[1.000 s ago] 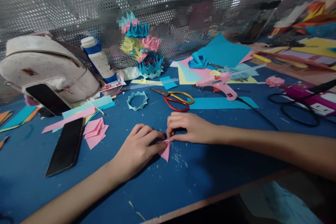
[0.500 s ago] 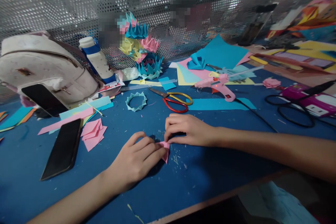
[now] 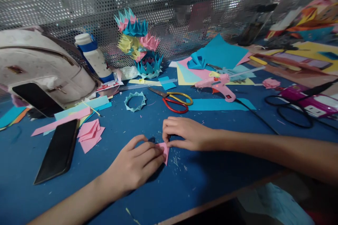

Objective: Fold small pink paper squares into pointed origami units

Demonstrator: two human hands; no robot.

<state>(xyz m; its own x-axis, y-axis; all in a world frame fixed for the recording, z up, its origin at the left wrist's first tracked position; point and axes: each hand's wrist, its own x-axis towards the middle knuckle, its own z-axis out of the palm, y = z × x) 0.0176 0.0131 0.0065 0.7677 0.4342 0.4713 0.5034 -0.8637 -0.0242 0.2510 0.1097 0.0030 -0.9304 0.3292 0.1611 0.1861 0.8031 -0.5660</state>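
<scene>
A small folded piece of pink paper lies on the blue table, partly covered by my fingers. My left hand presses it down from the left, fingers bent and resting on it. At its upper right corner, my right hand pinches the paper's edge between thumb and fingers. More pink paper squares lie in a loose pile left of my left hand. Beyond my hands are scissors with one red and one yellow handle, and a light blue ring of folded paper.
A pink glue gun trails a black cord at the right. Folded paper flowers stand stacked at the back, beside a bottle. A phone lies left; another phone leans on a backpack. Paper scraps dot the table.
The view has shifted slightly, so objects on the left appear a little further left. Both hands keep their hold on the pink paper, with little visible movement.
</scene>
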